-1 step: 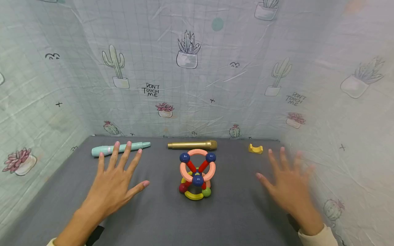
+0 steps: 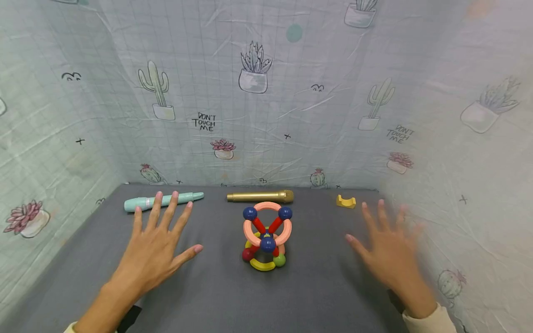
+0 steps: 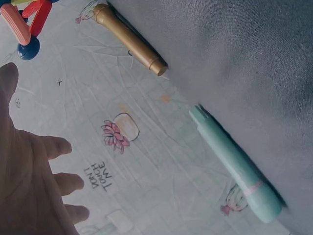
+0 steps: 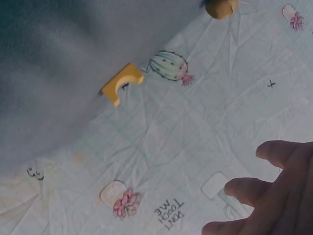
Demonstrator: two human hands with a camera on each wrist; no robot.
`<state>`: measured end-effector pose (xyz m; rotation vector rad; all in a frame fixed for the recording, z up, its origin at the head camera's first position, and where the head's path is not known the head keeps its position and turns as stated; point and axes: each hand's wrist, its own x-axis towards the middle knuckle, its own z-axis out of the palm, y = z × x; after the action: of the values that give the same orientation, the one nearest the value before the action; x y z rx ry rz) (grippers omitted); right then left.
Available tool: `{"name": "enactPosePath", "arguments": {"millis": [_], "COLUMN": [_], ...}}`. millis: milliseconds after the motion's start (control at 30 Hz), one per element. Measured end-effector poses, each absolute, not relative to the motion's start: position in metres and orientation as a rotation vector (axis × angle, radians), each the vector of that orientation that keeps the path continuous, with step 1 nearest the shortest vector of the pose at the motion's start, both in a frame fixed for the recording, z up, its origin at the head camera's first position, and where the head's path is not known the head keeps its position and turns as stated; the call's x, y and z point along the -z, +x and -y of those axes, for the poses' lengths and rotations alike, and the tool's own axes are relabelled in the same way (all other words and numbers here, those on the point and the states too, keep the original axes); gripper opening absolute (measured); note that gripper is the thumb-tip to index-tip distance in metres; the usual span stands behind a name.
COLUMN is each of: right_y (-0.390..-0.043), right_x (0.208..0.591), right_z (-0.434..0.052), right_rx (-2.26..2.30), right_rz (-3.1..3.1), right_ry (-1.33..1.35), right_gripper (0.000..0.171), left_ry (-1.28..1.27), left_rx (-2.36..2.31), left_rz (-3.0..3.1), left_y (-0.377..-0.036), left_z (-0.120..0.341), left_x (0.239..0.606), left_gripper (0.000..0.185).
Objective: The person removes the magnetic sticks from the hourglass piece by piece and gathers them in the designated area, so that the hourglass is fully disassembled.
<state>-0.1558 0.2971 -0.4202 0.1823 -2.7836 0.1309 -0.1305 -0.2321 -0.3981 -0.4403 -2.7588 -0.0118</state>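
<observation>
The ring-and-ball toy [image 2: 266,238] stood upright near the middle of the grey table [image 2: 216,296], its peach rings and blue balls stacked over a yellow ring, a red ball and a green ball, with bare grey cloth all round its base. The left hand [image 2: 154,247] hovered to its left, palm down, fingers spread and straight, gripping nothing; the right hand [image 2: 389,252] hovered to its right in the same way, blurred, fingers splayed, and also held nothing. Both hands stood apart from the toy, with open table between each of them and it. Just behind the toy, along the table's far edge, lay the gold microphone [image 2: 260,196] on its side. The mint-green pen-shaped tool [image 2: 162,201] lay along that same far edge to the left, just beyond the left hand's fingertips [image 2: 174,194]. The small yellow arched block [image 2: 346,201] sat near the far right corner, close to the right hand's fingers [image 2: 365,206]. A cactus-printed cloth [image 2: 266,101] rose as a wall on 3 sides, closing in the left, far and right edges, and the right hand was close to the right wall.
</observation>
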Motion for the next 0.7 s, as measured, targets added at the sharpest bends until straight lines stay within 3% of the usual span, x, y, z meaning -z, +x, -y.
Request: {"name": "enactPosePath", "arguments": {"millis": [200,333,533,700], "right_y": [-0.157,-0.159,-0.161,-0.158], "right_x": [0.418,0.411,0.409,0.413], "right_z": [-0.289,-0.271,-0.233,-0.195], "right_rx": [-0.156,-0.265,-0.534,-0.700], "right_rz": [2.745,2.601,2.371,2.285], "right_ry": [0.216,0.312,0.575,0.782], "right_gripper": [0.095,0.088,0.078,0.070], "left_ry": [-0.468,-0.485,-0.408,-0.268], "left_rx": [0.085,0.287,0.942,1.544], "left_rz": [2.770,2.735,2.659,2.579], "left_y": [-0.131,-0.129,-0.125,-0.127], "left_z": [0.229,0.216,0.172,0.133], "left_x": [0.401,0.400,0.400,0.412], "left_gripper": [0.094,0.083,0.060,0.058]}}
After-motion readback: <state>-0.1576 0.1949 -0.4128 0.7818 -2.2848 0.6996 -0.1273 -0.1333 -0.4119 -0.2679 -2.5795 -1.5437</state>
